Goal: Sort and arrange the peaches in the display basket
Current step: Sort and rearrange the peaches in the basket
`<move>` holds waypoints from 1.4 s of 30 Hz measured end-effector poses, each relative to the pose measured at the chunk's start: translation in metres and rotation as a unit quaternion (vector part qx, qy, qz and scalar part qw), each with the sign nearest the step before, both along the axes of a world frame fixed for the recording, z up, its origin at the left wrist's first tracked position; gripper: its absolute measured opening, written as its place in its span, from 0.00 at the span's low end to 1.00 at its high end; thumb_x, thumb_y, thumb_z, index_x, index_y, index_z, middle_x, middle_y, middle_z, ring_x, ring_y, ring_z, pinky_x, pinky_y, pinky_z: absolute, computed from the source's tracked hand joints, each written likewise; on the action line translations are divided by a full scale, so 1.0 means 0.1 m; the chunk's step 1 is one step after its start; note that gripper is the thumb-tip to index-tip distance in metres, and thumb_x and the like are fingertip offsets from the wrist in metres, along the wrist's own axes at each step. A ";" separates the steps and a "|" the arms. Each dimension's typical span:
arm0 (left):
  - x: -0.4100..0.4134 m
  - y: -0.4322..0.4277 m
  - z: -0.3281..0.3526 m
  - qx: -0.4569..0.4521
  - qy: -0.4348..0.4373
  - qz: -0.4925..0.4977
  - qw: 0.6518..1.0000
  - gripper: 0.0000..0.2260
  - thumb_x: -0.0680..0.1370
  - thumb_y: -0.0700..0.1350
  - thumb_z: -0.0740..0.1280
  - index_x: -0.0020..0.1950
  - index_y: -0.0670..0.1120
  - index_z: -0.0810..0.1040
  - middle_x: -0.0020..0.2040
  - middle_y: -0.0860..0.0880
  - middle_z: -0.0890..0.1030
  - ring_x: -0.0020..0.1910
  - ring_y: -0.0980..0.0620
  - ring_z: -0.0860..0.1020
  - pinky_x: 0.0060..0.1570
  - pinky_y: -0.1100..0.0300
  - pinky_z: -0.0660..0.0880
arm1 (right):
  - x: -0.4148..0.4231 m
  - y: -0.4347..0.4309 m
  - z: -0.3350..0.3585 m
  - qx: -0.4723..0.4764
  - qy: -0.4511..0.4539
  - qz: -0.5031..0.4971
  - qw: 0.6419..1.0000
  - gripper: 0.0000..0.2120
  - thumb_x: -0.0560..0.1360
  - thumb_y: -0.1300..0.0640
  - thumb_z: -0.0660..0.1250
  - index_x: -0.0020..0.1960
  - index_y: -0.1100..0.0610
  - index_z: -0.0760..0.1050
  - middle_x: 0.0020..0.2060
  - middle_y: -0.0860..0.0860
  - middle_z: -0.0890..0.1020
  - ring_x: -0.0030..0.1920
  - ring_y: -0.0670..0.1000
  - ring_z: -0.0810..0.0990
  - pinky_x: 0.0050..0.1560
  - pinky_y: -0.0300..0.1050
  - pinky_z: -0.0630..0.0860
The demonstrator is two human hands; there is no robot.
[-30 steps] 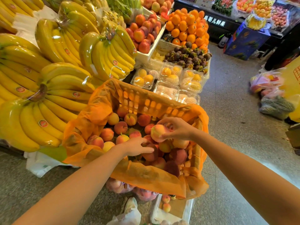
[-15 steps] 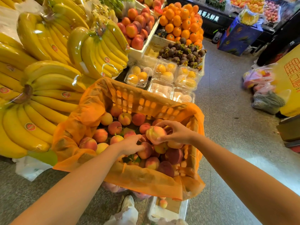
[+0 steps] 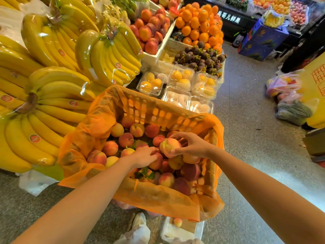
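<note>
Fruit stall [image 3: 159, 54] | left hand [image 3: 143, 156] on peaches [image 3: 125, 140], grip unclear | right hand [image 3: 193, 147] grips peach [image 3: 169, 146]

We note wrapped banana bunches [image 3: 52, 103] stacked at left. Behind them we find a white tray [image 3: 159, 53] of red-orange fruit, a pile of oranges [image 3: 198, 25] and dark mangosteens [image 3: 200, 59]. Clear clamshell boxes [image 3: 181, 80] of yellow fruit sit just in front of the mangosteens. On the grey floor [image 3: 246, 138] we see a blue carton [image 3: 260, 41] and filled plastic bags [image 3: 286, 95] at right.
</note>
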State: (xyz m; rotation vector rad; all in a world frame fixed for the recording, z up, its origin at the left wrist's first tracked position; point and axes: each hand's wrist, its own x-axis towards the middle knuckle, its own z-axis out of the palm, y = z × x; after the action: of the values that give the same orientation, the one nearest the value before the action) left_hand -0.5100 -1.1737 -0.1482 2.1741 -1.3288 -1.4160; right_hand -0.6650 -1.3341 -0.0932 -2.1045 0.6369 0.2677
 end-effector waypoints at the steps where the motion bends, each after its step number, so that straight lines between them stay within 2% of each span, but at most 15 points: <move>1: 0.01 -0.01 0.01 -0.006 -0.001 0.002 1.000 0.22 0.82 0.54 0.57 0.75 0.51 0.65 0.72 0.44 0.68 0.70 0.44 0.67 0.68 0.48 0.66 | 0.00 -0.01 0.01 -0.001 0.000 -0.004 1.000 0.24 0.69 0.49 0.77 0.63 0.49 0.76 0.57 0.47 0.78 0.55 0.48 0.78 0.55 0.44 0.78; 3: 0.05 0.00 0.03 -0.015 0.003 0.013 1.000 0.20 0.81 0.53 0.58 0.73 0.52 0.67 0.70 0.44 0.70 0.69 0.44 0.68 0.67 0.49 0.68 | 0.00 -0.06 0.01 0.000 -0.006 -0.019 1.000 0.24 0.68 0.49 0.77 0.62 0.49 0.76 0.57 0.47 0.78 0.56 0.48 0.78 0.55 0.45 0.78; 7: 0.11 0.05 0.07 -0.024 0.025 0.022 0.999 0.20 0.82 0.51 0.59 0.73 0.48 0.68 0.70 0.47 0.70 0.68 0.47 0.69 0.62 0.57 0.68 | 0.11 -0.16 0.06 -0.013 -0.030 -0.045 0.998 0.22 0.70 0.51 0.76 0.62 0.52 0.77 0.57 0.47 0.79 0.55 0.49 0.78 0.52 0.40 0.76; 11: 0.21 0.08 0.11 -0.056 0.034 0.045 0.997 0.18 0.82 0.50 0.60 0.71 0.47 0.70 0.69 0.47 0.71 0.66 0.49 0.71 0.60 0.58 0.69 | 0.34 -0.23 0.01 -0.053 -0.041 -0.063 0.996 0.23 0.70 0.51 0.76 0.62 0.55 0.76 0.56 0.50 0.79 0.55 0.50 0.78 0.56 0.48 0.76; 15: 0.36 0.14 0.08 -0.057 -0.051 0.046 0.996 0.17 0.81 0.50 0.60 0.69 0.50 0.71 0.67 0.45 0.73 0.67 0.45 0.69 0.64 0.50 0.68 | 0.60 -0.19 -0.17 -0.140 0.002 -0.033 0.990 0.26 0.70 0.49 0.75 0.63 0.57 0.75 0.54 0.55 0.81 0.54 0.55 0.79 0.53 0.52 0.75; 17: 0.44 0.18 0.04 -0.039 -0.119 0.040 0.991 0.18 0.80 0.51 0.60 0.70 0.52 0.70 0.69 0.45 0.70 0.69 0.42 0.65 0.66 0.46 0.65 | 0.70 -0.15 -0.27 -0.154 0.023 -0.015 0.988 0.27 0.70 0.48 0.75 0.65 0.57 0.74 0.56 0.55 0.80 0.56 0.56 0.78 0.54 0.51 0.75; 19: 0.51 0.22 0.00 -0.031 -0.144 0.054 0.988 0.20 0.80 0.52 0.61 0.72 0.53 0.68 0.73 0.46 0.66 0.73 0.43 0.59 0.70 0.45 0.60 | 0.77 -0.13 -0.35 -0.148 0.032 -0.009 0.988 0.26 0.71 0.48 0.74 0.65 0.56 0.73 0.57 0.55 0.80 0.57 0.55 0.78 0.55 0.50 0.74; 22: 0.59 0.25 -0.08 -0.001 -0.131 0.076 0.988 0.23 0.80 0.55 0.61 0.75 0.54 0.63 0.77 0.45 0.56 0.76 0.42 0.50 0.74 0.45 0.53 | 0.86 -0.13 -0.44 -0.137 0.061 0.018 0.989 0.25 0.73 0.50 0.72 0.66 0.56 0.72 0.60 0.55 0.78 0.59 0.56 0.77 0.58 0.50 0.74; 24: 0.63 0.25 -0.12 0.024 -0.114 0.087 0.989 0.25 0.80 0.55 0.60 0.76 0.54 0.60 0.79 0.46 0.52 0.77 0.42 0.48 0.74 0.46 0.52 | 0.90 -0.15 -0.49 -0.141 0.085 0.035 0.986 0.24 0.75 0.52 0.70 0.68 0.57 0.71 0.62 0.56 0.77 0.61 0.56 0.76 0.59 0.50 0.72; 29: 0.70 0.25 -0.19 0.043 -0.065 0.128 0.989 0.27 0.80 0.54 0.61 0.78 0.52 0.56 0.79 0.46 0.48 0.77 0.41 0.49 0.74 0.48 0.53 | 0.99 -0.14 -0.49 -0.135 0.105 0.077 0.982 0.24 0.78 0.54 0.67 0.72 0.56 0.68 0.66 0.56 0.75 0.65 0.57 0.73 0.61 0.47 0.68; 32: 0.69 0.25 -0.21 0.049 -0.039 0.151 0.987 0.28 0.81 0.52 0.61 0.78 0.50 0.55 0.79 0.46 0.46 0.77 0.42 0.51 0.74 0.49 0.56 | 0.99 -0.11 -0.48 -0.122 0.096 0.122 0.980 0.24 0.76 0.57 0.68 0.71 0.54 0.69 0.67 0.55 0.75 0.66 0.56 0.72 0.63 0.45 0.67; 38: 0.69 0.26 -0.20 0.045 -0.013 0.159 0.986 0.29 0.81 0.51 0.61 0.79 0.48 0.54 0.79 0.47 0.43 0.77 0.44 0.51 0.72 0.51 0.57 | 1.02 -0.01 -0.52 -0.134 0.085 0.163 0.974 0.24 0.76 0.57 0.68 0.71 0.51 0.69 0.67 0.52 0.74 0.62 0.55 0.74 0.53 0.41 0.66; 42: 0.69 0.26 -0.19 0.039 -0.005 0.168 0.985 0.29 0.81 0.50 0.62 0.79 0.48 0.54 0.79 0.47 0.44 0.77 0.44 0.52 0.72 0.52 0.58 | 1.06 -0.01 -0.54 -0.128 0.085 0.153 0.976 0.22 0.77 0.58 0.65 0.70 0.52 0.71 0.66 0.53 0.75 0.62 0.56 0.74 0.53 0.42 0.67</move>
State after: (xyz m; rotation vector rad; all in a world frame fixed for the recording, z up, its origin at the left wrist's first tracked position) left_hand -0.4414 -1.1479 -0.1674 2.3212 -0.8661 -1.3420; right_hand -0.5595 -1.3354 -0.1473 -2.4477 0.4602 0.5687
